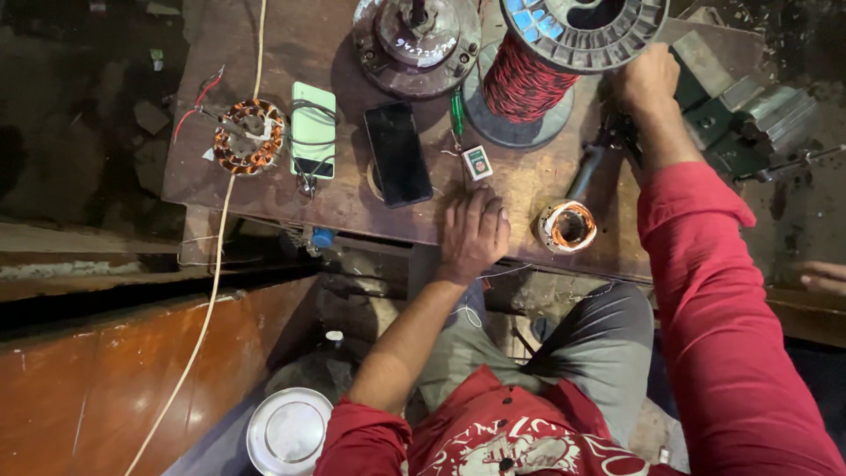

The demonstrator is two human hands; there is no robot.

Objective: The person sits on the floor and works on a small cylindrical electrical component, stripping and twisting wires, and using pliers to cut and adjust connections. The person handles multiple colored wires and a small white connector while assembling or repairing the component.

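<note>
My left hand [474,234] rests flat on the front edge of a worn brown workbench [273,189], fingers together, palm down, holding nothing. Just right of it sits a small copper-wound coil ring [567,226]. My right hand [648,81] reaches far up the bench and grips something dark beside a big grey spool of red wire [529,79]; what it holds is hidden by the hand. A small white and red box [477,162] lies just above my left hand, next to a green-handled screwdriver [456,113].
On the bench lie a black phone [397,153], a pale green phone wrapped in cable [314,130], a copper-wound stator [249,136] and a round metal motor housing [417,44]. A green vise [740,123] stands at right. Another person's fingers [824,277] show at the right edge.
</note>
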